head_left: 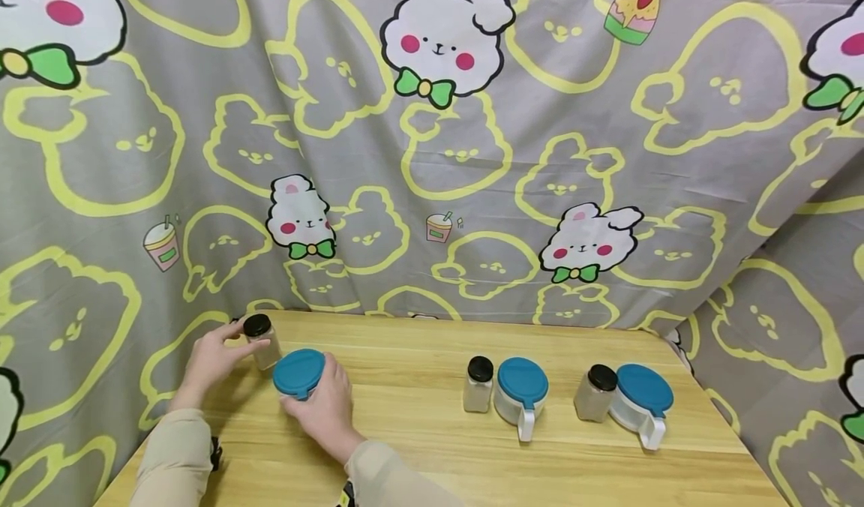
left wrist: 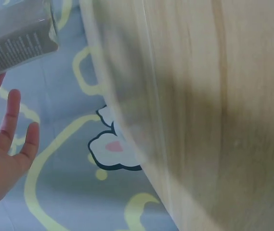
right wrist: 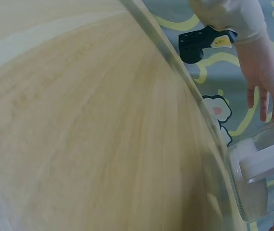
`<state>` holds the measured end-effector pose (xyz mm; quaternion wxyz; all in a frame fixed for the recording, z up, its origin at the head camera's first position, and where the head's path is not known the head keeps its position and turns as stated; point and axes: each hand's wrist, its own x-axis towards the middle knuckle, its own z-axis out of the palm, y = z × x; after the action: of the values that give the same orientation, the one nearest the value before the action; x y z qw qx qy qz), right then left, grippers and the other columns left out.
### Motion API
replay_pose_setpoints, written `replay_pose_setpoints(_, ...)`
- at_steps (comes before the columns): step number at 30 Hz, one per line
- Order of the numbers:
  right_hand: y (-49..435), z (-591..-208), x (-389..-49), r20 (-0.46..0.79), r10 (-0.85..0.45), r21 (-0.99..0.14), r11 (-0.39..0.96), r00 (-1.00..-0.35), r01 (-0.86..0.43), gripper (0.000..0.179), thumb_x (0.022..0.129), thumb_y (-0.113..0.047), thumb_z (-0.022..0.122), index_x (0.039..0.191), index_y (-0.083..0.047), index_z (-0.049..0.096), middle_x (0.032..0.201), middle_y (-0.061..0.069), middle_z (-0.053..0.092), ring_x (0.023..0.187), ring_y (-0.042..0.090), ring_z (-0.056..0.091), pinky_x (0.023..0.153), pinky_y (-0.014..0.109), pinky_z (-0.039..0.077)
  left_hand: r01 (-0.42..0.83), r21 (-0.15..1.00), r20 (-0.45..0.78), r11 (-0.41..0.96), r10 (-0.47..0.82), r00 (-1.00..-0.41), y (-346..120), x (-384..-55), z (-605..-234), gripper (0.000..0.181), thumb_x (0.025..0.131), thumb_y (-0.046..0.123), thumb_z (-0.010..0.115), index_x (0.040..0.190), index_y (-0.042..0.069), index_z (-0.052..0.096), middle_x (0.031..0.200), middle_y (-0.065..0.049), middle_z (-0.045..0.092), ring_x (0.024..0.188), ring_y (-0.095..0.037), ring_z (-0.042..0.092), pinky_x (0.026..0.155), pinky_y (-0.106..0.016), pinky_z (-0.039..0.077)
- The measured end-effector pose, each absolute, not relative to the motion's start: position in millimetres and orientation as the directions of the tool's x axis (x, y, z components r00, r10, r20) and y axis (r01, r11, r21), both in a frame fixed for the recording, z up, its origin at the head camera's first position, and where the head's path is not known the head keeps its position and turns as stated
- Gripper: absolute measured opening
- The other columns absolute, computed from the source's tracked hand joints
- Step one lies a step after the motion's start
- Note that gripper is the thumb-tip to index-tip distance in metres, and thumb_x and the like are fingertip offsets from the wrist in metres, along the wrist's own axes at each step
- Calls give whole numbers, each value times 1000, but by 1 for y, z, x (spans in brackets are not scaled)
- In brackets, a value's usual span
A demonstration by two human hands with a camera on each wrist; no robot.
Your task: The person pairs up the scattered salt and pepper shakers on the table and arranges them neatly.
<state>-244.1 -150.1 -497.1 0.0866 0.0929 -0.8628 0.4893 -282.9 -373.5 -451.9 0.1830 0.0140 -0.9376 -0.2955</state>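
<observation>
At the table's left side, my left hand (head_left: 214, 358) pinches a small clear jar with a black lid (head_left: 263, 344) between thumb and finger. Printed text shows on the jar (left wrist: 19, 48) in the left wrist view, with the other fingers spread below it. My right hand (head_left: 329, 406) grips a round seasoning pot with a blue lid (head_left: 299, 372), just right of that jar. In the right wrist view the pot's clear body (right wrist: 252, 202) and white handle (right wrist: 267, 161) show. Whether either item touches the table is hard to tell.
Right of centre stand another black-lidded jar (head_left: 478, 385) and blue-lidded pot (head_left: 521, 387). Farther right, a second such pair, jar (head_left: 595, 393) and pot (head_left: 643, 402), stands close together. A patterned curtain (head_left: 432, 154) hangs behind the wooden table (head_left: 405, 447).
</observation>
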Motion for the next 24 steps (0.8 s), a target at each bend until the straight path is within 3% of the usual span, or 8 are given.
replay_pose_setpoints(8,-137,-492,-246,257,-77,-831,491,-963,-261,87,68,-43,86,138,-15,42,128,-1,55,118,20,52,94,40,49,99,572,336,814,-122,-934,-367,-275,-446,79,82,46,76,140,0,49,133,-31,55,115,-47,55,90,-64,45)
replay_pose_setpoints(15,-128,-489,-248,262,-64,-843,470,-963,-261,88,69,-42,86,139,-14,41,131,1,53,121,21,50,98,44,47,111,592,341,798,-124,-932,-362,-268,-439,77,81,44,77,139,0,51,135,-32,52,116,-48,53,92,-65,43)
replay_pose_setpoints(24,-118,-487,-249,248,-43,-864,442,-968,-241,92,70,-41,86,143,-14,38,138,4,49,127,24,47,102,47,46,94,630,281,771,-114,-953,-361,-263,-438,86,81,46,76,140,-9,45,145,-31,41,133,-56,34,104,-70,31)
